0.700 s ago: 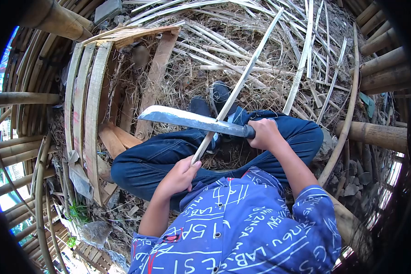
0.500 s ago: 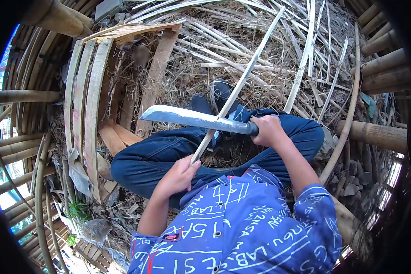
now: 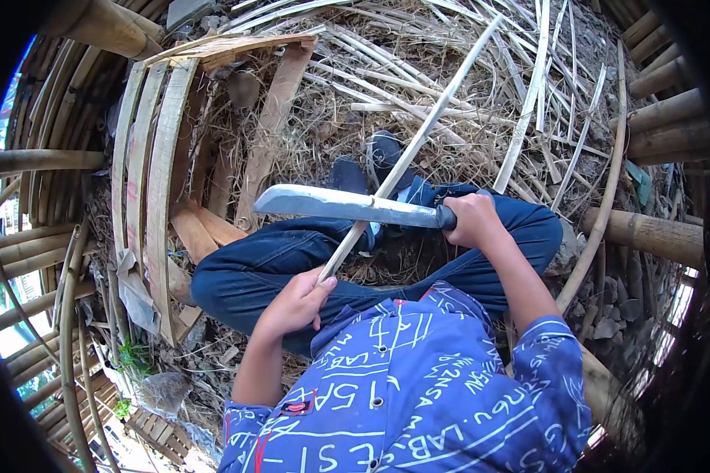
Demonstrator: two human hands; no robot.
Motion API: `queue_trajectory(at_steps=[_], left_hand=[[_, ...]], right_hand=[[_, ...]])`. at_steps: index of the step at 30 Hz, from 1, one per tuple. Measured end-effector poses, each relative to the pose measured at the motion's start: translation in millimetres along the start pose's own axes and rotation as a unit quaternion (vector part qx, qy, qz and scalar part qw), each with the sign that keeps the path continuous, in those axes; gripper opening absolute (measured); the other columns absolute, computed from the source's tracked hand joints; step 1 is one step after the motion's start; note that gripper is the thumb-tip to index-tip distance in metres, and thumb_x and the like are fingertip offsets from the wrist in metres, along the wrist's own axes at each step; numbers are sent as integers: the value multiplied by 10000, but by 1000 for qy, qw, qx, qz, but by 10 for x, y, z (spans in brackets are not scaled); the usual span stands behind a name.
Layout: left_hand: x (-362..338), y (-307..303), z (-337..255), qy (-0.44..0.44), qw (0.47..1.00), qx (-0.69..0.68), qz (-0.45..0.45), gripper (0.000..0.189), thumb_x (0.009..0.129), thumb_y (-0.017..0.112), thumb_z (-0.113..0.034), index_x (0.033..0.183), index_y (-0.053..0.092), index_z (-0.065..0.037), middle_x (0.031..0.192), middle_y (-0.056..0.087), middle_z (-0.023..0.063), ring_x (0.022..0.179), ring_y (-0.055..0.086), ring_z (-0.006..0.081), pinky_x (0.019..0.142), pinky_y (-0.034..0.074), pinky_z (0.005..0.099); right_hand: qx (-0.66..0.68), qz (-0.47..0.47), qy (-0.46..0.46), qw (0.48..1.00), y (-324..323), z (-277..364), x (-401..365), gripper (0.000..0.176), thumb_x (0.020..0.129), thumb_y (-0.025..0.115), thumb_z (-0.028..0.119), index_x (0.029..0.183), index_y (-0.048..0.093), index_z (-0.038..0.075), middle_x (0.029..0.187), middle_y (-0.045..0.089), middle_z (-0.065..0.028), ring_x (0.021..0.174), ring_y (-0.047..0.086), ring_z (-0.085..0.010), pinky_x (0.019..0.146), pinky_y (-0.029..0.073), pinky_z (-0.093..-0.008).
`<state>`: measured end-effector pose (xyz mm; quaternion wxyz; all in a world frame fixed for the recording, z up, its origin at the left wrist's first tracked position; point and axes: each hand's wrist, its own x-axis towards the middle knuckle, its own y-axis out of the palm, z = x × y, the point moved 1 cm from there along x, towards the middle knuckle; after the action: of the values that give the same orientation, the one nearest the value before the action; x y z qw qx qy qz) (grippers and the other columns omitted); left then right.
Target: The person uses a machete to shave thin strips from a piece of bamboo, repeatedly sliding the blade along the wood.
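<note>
My left hand (image 3: 292,304) grips the near end of a long thin bamboo strip (image 3: 438,106) that slants up and away to the right. My right hand (image 3: 472,219) is closed around the dark handle of a big machete (image 3: 343,205). Its steel blade points left and lies across the strip just above my left hand, touching it. Both hands are over my crossed legs in blue jeans (image 3: 276,260); dark shoes (image 3: 385,156) show beyond the blade.
Split bamboo strips and dry shavings (image 3: 418,71) cover the ground ahead. Curved bamboo slats (image 3: 159,165) and wood boards (image 3: 272,118) lie to the left. Thick bamboo poles (image 3: 655,232) ring the spot on the right and left.
My left hand with the strip's near end has drawn slightly down and left. The machete and my right hand have shifted a little to the right along the strip.
</note>
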<state>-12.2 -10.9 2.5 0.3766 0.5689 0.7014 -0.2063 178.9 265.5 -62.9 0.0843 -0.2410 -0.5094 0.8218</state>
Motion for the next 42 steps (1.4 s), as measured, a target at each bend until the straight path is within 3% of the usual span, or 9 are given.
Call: queue_trajectory(at_steps=[9, 14, 18, 23, 26, 35, 38, 40, 42], left_hand=[[71, 9, -11, -18, 999, 17, 29, 221, 1001, 440, -226, 901, 480, -33, 649, 415, -29, 514, 444, 54, 398, 490, 240], [114, 146, -44, -11, 1000, -15, -4, 216, 1004, 426, -220, 906, 460, -30, 644, 408, -17, 495, 444, 66, 390, 495, 253], [180, 190, 50, -4, 1000, -15, -22, 221, 1004, 426, -220, 897, 459, -30, 642, 406, -17, 481, 439, 70, 385, 492, 253], [113, 211, 92, 9, 1000, 3, -27, 219, 1006, 422, -240, 934, 464, -37, 651, 409, -18, 485, 430, 61, 377, 487, 242], [84, 265, 45, 22, 999, 16, -37, 218, 1006, 423, -241, 935, 467, -39, 654, 404, -21, 497, 427, 57, 378, 484, 238], [74, 189, 14, 0, 999, -16, -33, 223, 1004, 424, -243, 939, 468, -34, 646, 404, -19, 501, 432, 57, 379, 484, 239], [166, 259, -19, 21, 998, 17, -61, 217, 1001, 426, -236, 944, 473, -33, 644, 409, -15, 504, 435, 57, 380, 482, 239], [153, 219, 4, 27, 997, 25, -70, 209, 1000, 427, -228, 944, 474, -32, 646, 408, -15, 504, 435, 57, 380, 482, 240], [96, 237, 54, 24, 996, 31, -80, 202, 999, 428, -219, 945, 476, -30, 647, 407, -15, 504, 436, 58, 380, 482, 241]], right_hand=[[-9, -12, 5, 1000, 37, -56, -115, 262, 597, 709, 228, 821, 652, 105, 735, 664, -147, 735, 657, -339, 679, 516, -447], [53, -40, 26, 997, 70, 185, -206, 301, 628, 695, 230, 889, 665, 81, 726, 661, -171, 726, 661, -346, 678, 523, -449], [74, -25, -21, 997, 153, 375, -195, 254, 601, 686, 188, 829, 658, 79, 695, 647, -168, 697, 649, -357, 668, 522, -455], [9, -25, 34, 999, 64, 308, -15, 235, 596, 699, 231, 797, 660, 117, 698, 654, -157, 702, 655, -347, 667, 523, -447], [-11, -35, 1, 999, 16, 101, 109, 233, 604, 701, 237, 803, 666, 121, 692, 652, -147, 705, 655, -340, 664, 520, -447], [11, -23, 1, 1000, 60, 275, 115, 270, 627, 697, 269, 815, 635, 85, 700, 656, -156, 707, 662, -331, 656, 523, -439], [39, 9, -75, 996, 131, 585, -11, 234, 592, 700, 218, 788, 638, 104, 694, 651, -146, 680, 652, -338, 636, 522, -436], [19, 38, -70, 997, 111, 616, 11, 229, 592, 702, 224, 788, 645, 119, 700, 654, -143, 686, 652, -344, 640, 525, -428], [4, -20, 40, 999, 167, 409, 121, 233, 592, 706, 236, 788, 651, 125, 711, 659, -135, 703, 655, -341, 650, 525, -431]])
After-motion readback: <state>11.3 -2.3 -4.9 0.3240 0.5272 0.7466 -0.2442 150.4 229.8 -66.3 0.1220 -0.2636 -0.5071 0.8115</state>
